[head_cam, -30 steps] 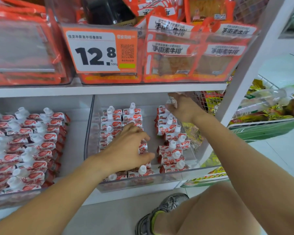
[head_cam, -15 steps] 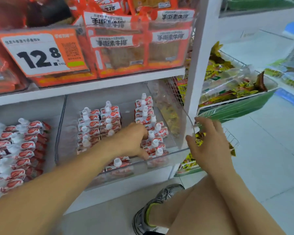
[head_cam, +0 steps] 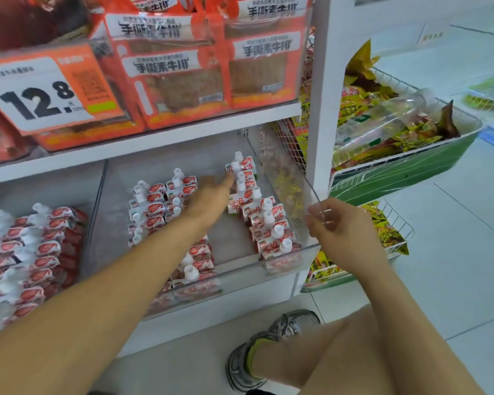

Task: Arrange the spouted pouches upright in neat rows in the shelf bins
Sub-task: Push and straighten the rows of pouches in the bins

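Since half a second ago the left hand (head_cam: 211,195) has pushed deeper, fingers stretched flat toward the back pouches (head_cam: 241,172) at frame centre, holding nothing. Her right hand (head_cam: 337,226) has curled round the clear bin (head_cam: 311,192) edge, centre right. Three rows stand fairly upright; the middle row looks broken, so I judge tidying is partly done. Left, another bin (head_cam: 96,201) holds leaning pouches. White shelf (head_cam: 154,138), pale floor tiles (head_cam: 454,252), wire basket (head_cam: 397,220) of yellow snacks right.

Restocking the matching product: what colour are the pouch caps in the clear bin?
White caps on red-and-white pouches, shown best in the head view.
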`<move>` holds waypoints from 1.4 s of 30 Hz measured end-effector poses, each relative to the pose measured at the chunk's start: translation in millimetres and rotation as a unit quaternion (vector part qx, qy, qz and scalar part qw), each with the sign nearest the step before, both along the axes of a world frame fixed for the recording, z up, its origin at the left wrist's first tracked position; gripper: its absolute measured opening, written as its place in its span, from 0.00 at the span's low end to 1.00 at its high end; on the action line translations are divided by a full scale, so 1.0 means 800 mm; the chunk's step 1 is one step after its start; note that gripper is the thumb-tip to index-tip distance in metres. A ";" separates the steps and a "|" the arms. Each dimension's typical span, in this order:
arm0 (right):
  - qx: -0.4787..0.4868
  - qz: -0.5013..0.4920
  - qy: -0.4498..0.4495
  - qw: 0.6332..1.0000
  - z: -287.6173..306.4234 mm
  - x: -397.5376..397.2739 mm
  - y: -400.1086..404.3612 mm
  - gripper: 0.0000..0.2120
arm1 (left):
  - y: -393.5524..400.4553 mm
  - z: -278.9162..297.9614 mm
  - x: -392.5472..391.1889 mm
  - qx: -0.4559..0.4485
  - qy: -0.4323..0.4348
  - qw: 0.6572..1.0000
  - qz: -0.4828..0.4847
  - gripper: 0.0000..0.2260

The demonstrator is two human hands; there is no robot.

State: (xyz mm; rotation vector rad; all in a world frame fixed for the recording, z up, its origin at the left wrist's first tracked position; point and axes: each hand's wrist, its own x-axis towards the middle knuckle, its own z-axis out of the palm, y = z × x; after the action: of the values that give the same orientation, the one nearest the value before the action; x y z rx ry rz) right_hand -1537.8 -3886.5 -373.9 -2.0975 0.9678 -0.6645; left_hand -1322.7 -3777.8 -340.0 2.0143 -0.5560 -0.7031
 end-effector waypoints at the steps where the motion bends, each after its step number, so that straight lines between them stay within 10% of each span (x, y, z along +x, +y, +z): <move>1: -0.013 0.002 -0.010 1.000 -0.004 -0.002 0.002 0.04 | -0.016 -0.015 0.009 -0.044 0.078 0.995 0.038 0.30; 17: -0.002 0.092 -0.044 0.995 0.002 -0.010 -0.008 0.11 | -0.120 -0.067 -0.009 -0.106 0.093 0.989 0.053 0.28; 29: 0.068 0.086 -0.092 0.990 0.001 -0.015 0.006 0.21 | 0.000 -0.037 -0.028 0.001 0.132 0.932 -0.337 0.52; 35: 0.071 0.099 -0.076 0.990 0.018 -0.012 0.006 0.20 | -0.023 -0.042 -0.053 -0.031 0.119 0.939 -0.321 0.63; 42: 0.131 0.109 -0.104 0.980 0.025 -0.016 0.006 0.20 | 0.005 -0.022 -0.074 0.063 0.138 0.950 -0.273 0.22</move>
State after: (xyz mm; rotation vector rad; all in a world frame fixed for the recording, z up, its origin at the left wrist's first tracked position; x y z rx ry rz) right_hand -1550.8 -3881.5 -353.6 -1.8271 0.6584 -0.5960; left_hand -1382.0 -3774.0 -357.4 1.8356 -0.9304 -1.3610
